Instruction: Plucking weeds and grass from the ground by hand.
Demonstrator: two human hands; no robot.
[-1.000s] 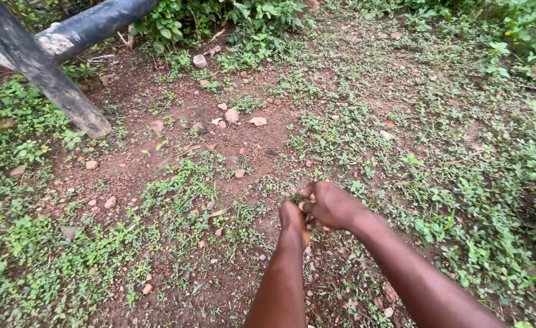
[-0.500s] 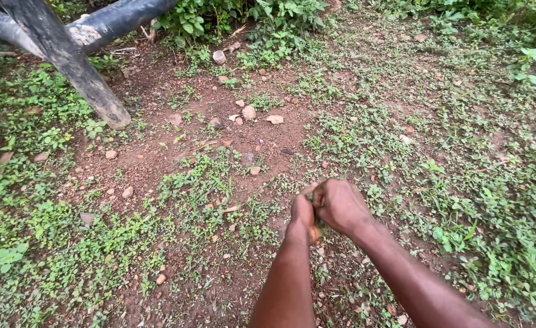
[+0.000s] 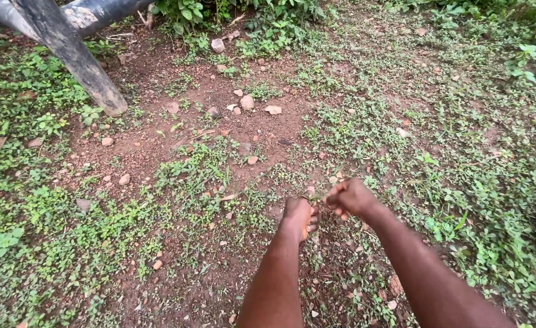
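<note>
Left hand [image 3: 298,214] and right hand [image 3: 351,197] pinch a thin weed stem [image 3: 317,195] stretched between their fingertips; light, limp, probably snaps easily

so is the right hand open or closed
Closed: the right hand is curled into a fist, fingers folded in, pinching a thin green stem that runs across to the left hand.

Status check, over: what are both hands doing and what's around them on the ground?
Left hand and right hand both closed, a thin green stem stretched between them. Low weeds and small stones on red soil. Nothing blocking.
</note>
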